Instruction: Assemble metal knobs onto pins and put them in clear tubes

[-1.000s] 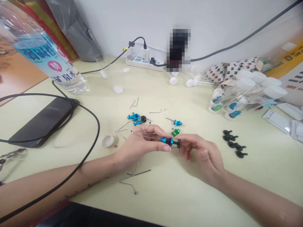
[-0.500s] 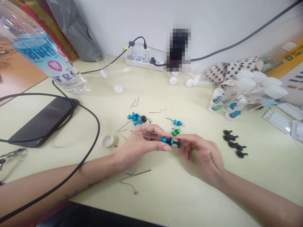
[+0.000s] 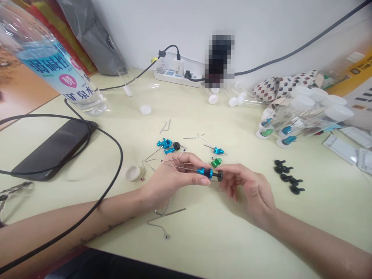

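Observation:
My left hand (image 3: pixel 174 174) is closed, its thumb and fingers pinching a small blue metal fitting (image 3: pixel 205 173) with a black middle. A thin metal wire (image 3: pixel 186 167) runs from the fitting's left end back over the fingers. At its right end a black disc-headed screw (image 3: pixel 220 176) sticks out. My right hand (image 3: pixel 247 190) is beside that disc, index fingertip at or touching it, thumb apart and the other fingers loosely curled. Just behind lie a green fitting (image 3: pixel 216 162) and a blue fitting (image 3: pixel 218 150). More blue fittings (image 3: pixel 165 143) lie behind my left hand.
Several black screws (image 3: pixel 286 177) lie to the right, near clear tubes with white caps (image 3: pixel 338 112). Bent metal wires (image 3: pixel 165 214) and a small white cap (image 3: pixel 132 173) lie near my left arm. A black cable (image 3: pixel 118 155) loops over that arm. A water bottle (image 3: pixel 58 69) stands back left.

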### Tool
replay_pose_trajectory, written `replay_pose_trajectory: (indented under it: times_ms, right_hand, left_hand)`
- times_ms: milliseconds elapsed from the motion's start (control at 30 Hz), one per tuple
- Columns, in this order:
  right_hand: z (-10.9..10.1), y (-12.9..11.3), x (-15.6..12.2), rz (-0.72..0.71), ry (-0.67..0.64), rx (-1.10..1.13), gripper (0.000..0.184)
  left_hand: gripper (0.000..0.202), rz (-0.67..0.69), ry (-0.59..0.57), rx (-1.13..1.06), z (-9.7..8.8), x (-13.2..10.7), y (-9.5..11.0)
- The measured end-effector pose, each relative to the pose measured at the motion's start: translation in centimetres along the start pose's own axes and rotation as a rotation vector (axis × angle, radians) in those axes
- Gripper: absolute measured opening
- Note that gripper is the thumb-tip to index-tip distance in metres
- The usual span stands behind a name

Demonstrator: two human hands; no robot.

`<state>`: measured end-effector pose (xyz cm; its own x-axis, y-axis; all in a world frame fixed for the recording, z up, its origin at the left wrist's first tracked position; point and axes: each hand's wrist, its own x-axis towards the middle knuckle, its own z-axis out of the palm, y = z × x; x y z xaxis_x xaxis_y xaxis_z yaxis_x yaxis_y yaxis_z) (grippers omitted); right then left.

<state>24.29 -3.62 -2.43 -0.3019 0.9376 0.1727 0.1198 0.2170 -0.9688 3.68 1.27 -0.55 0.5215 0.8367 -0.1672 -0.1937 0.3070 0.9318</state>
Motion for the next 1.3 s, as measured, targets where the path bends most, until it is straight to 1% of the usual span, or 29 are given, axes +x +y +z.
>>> replay_pose_trajectory:
  times_ms: [67, 200, 333, 467, 600, 733, 900, 1033, 1167, 1300]
  right_hand:
    - [0.03, 0.06, 0.06, 0.002, -0.018, -0.007, 0.055]
    - [0.07, 0.04, 0.17, 0.011, 0.003, 0.003, 0.056]
    - [0.07, -0.08, 0.09, 0.003, -0.029, -0.020, 0.056]
    - [0.08, -0.06, 0.03, 0.003, 0.000, -0.013, 0.054]
    - [0.05, 0.04, 0.07, -0.002, -0.052, -0.043, 0.055]
    - [0.04, -0.02, 0.02, 0.019, -0.031, -0.030, 0.055]
    - [0.01, -0.08, -0.07, 0.023, -0.065, -0.045, 0.054]
    - [0.01, 0.01, 0.04, 0.033, -0.038, -0.031, 0.056]
    - [0.08, 0.12, 0.12, 0.044, -0.076, -0.040, 0.056]
    - [0.13, 0.08, 0.02, 0.028, -0.021, -0.020, 0.057]
  left_hand:
    - [0.020, -0.004, 0.000, 0.002, 0.00, -0.01, -0.01]
    - [0.020, 0.000, 0.000, -0.013, 0.02, 0.02, 0.00]
    - [0.020, 0.004, -0.001, -0.010, 0.04, 0.02, 0.02]
    - [0.019, -0.006, 0.004, -0.008, 0.06, 0.00, 0.05]
    - [0.020, -0.014, 0.023, -0.003, 0.13, 0.00, 0.08]
    - [0.019, -0.008, 0.030, 0.005, 0.19, 0.04, 0.14]
    - [0.019, -0.015, 0.031, 0.003, 0.18, 0.06, 0.17]
    - [0.019, 0.004, 0.020, -0.003, 0.17, 0.05, 0.10]
    - [0.018, 0.005, 0.029, -0.007, 0.21, 0.07, 0.05]
    - [0.018, 0.004, 0.027, -0.008, 0.22, 0.09, 0.07]
